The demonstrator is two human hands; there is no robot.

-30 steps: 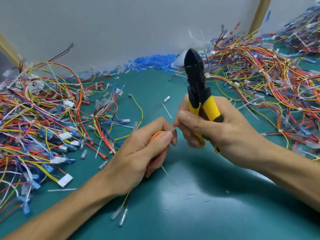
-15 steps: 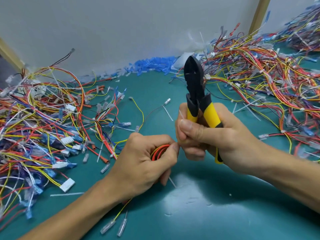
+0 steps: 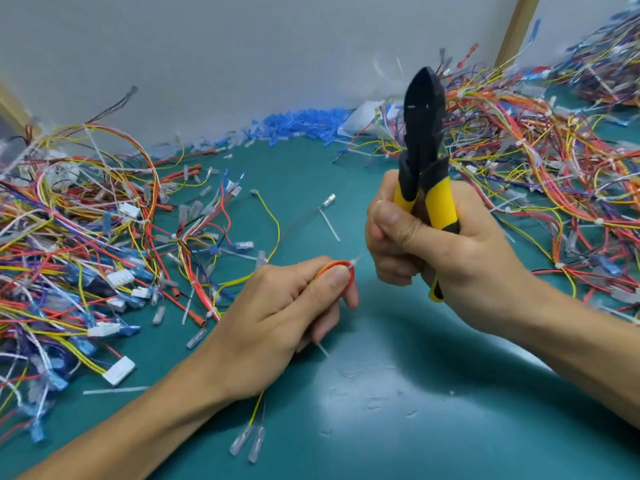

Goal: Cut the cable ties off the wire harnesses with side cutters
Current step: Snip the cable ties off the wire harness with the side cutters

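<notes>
My left hand (image 3: 277,317) grips a small harness of red, orange and yellow wires (image 3: 341,266), bent into a loop over my fingers. A white cable tie (image 3: 354,261) sticks out of that loop toward the right. My right hand (image 3: 440,251) holds the side cutters (image 3: 424,140) by their yellow handles, black jaws closed and pointing up. The cutters stand a short way right of and above the tie, apart from it. The harness's clear terminal ends (image 3: 247,441) trail below my left wrist.
A big tangle of loose wires and white connectors (image 3: 76,244) covers the left of the green mat (image 3: 398,393). Another heap of tied harnesses (image 3: 554,161) fills the right. Blue sleeves (image 3: 301,123) lie along the grey back wall. A cut tie (image 3: 329,225) lies mid-mat.
My right hand has let go of the tie's end and drawn slightly up and right with the cutters. The left hand has turned the wire loop, so the tie now points right.
</notes>
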